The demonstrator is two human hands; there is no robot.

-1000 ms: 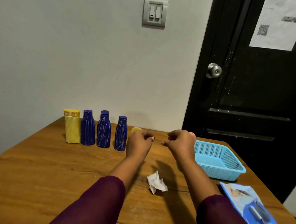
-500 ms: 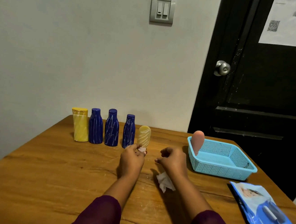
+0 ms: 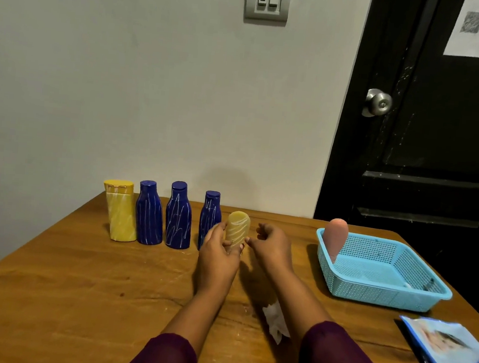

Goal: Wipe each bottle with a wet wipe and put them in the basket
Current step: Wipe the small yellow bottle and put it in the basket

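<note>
Yellow bottle [image 3: 237, 227] stands upright, gripped low by the left hand [image 3: 218, 259].

Brown wooden table [image 3: 75, 297] under it all. Far left, a tall yellow plastic bottle [image 3: 120, 213] heads a row with three dark-blue plastic bottles [image 3: 178, 216]. Right, a light-blue mesh plastic basket [image 3: 382, 294]. Near centre, a crumpled white wipe [image 3: 276, 321]; near right, a blue wipes packet [image 3: 449, 356].

A single wide view from the person's head looks forward and down over the table [image 3: 75, 297], toward the far wall [image 3: 125, 82] and the door [image 3: 441, 142] at far right. The left hand [image 3: 218, 256] and right hand [image 3: 274, 250] sit close, mid-frame.
</note>
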